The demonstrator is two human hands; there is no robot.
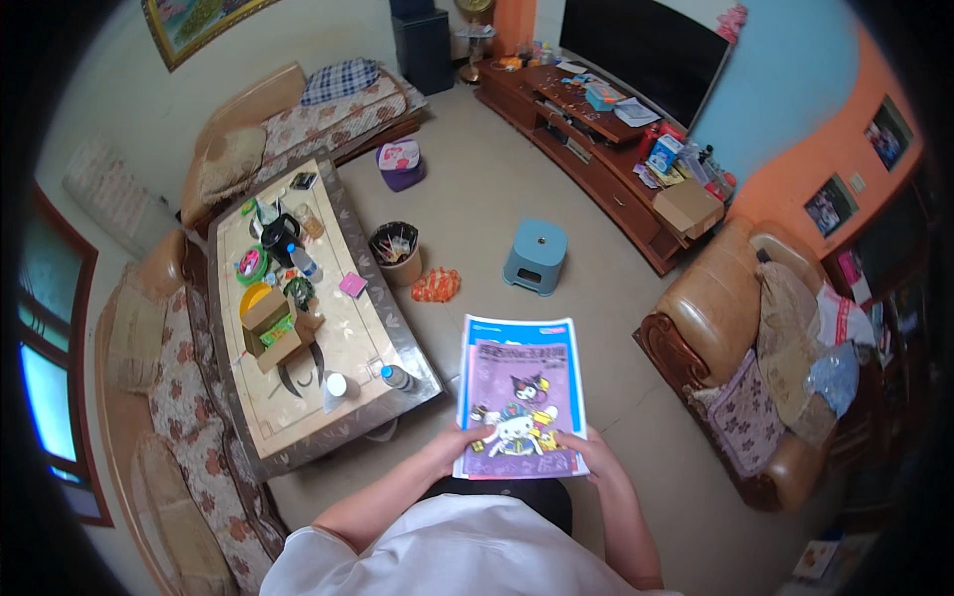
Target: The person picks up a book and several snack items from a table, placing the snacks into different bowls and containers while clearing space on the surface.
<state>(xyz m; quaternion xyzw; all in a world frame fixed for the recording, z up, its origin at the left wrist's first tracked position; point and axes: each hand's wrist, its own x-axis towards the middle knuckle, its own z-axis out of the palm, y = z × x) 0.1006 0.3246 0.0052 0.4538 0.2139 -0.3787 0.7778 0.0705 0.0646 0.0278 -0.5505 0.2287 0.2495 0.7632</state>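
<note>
Both my hands grip a stack of books in front of my body. On top lies a purple booklet (514, 410) with cartoon characters and printed writing on its cover. A larger blue and white book (522, 330) shows around its upper and right edges. My left hand (463, 444) holds the lower left side, with its thumb over the cover. My right hand (594, 454) clasps the lower right side in the same way. Both sets of fingers are hidden beneath the stack.
A long table (350, 313) at the left bears a cardboard box (279, 331), a black kettle (281, 237) and bottles. Ahead stand a blue plastic stool (538, 249) and a waste bin (402, 268), beside an orange bag (437, 285). An armchair (700, 328) stands at the right, a cluttered TV cabinet (596, 186) farther off.
</note>
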